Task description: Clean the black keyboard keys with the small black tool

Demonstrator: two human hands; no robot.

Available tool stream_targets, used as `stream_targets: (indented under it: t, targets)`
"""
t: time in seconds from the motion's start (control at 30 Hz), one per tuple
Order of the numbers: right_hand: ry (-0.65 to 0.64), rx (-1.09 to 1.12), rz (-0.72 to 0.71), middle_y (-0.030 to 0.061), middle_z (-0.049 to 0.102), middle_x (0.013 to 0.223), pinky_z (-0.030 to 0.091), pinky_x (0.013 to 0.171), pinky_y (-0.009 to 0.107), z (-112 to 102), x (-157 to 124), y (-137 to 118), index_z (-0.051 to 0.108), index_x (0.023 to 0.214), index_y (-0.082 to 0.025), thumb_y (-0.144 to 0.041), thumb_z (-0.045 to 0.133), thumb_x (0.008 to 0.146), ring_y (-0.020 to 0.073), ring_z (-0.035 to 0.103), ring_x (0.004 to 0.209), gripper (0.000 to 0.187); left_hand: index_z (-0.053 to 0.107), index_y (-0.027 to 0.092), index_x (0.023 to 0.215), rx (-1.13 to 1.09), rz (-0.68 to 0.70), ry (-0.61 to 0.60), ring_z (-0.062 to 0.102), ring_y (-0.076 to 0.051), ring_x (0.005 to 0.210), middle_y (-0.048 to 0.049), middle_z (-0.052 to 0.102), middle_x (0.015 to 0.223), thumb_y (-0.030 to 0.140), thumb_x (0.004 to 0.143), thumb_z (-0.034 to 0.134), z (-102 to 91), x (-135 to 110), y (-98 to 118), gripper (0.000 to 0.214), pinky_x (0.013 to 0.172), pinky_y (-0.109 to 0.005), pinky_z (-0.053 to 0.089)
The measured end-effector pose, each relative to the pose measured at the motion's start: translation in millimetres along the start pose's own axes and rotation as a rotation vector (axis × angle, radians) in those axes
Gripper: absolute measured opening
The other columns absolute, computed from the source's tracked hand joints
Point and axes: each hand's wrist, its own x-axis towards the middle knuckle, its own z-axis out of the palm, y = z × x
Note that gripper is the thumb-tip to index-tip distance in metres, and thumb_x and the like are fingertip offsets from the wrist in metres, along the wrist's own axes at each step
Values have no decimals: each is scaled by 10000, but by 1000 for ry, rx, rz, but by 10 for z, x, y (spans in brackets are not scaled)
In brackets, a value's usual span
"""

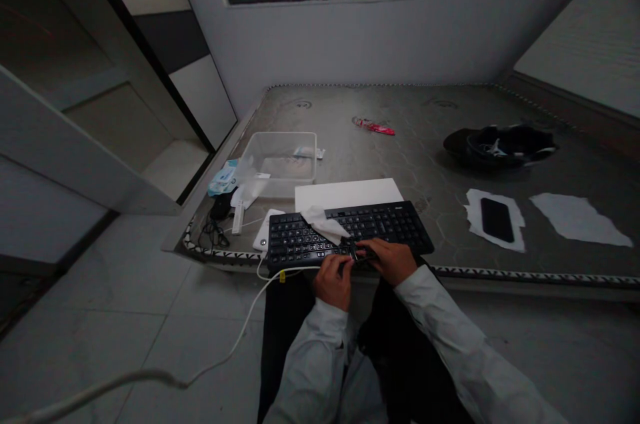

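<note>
My left hand [334,279] and my right hand [393,259] meet over the front edge of a black keyboard [295,237]. Between their fingertips is a small dark piece [353,251] with a shiny part; its kind is too small to make out. Both hands have their fingers closed around it. A crumpled white tissue [325,224] lies across the keys just behind the fingers. Passing beside my left hand, a white cable [240,337] runs down to the lower left.
Behind the keyboard lies a flat white panel [350,192]. Left are a clear plastic box [277,185], a white device [267,224] and a black adapter [220,207]. Right are a phone [497,219] on paper, another paper sheet [580,219] and a black cap-like item [460,144]. A red wrapper [375,126] lies farther back.
</note>
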Motion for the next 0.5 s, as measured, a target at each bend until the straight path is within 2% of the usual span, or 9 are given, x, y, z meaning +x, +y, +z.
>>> stream_targets:
  t: [0.5]
  targets:
    - [-76,-157,-57,42,705,963,433,614,231,-37,-18,32,630,1108,-250,-230,572,827,155,659,695,288,657,214,843,45,13,-5,610,-108,749,-19,658,861,262,864,528,-5,-6,3,138,640,-196,465]
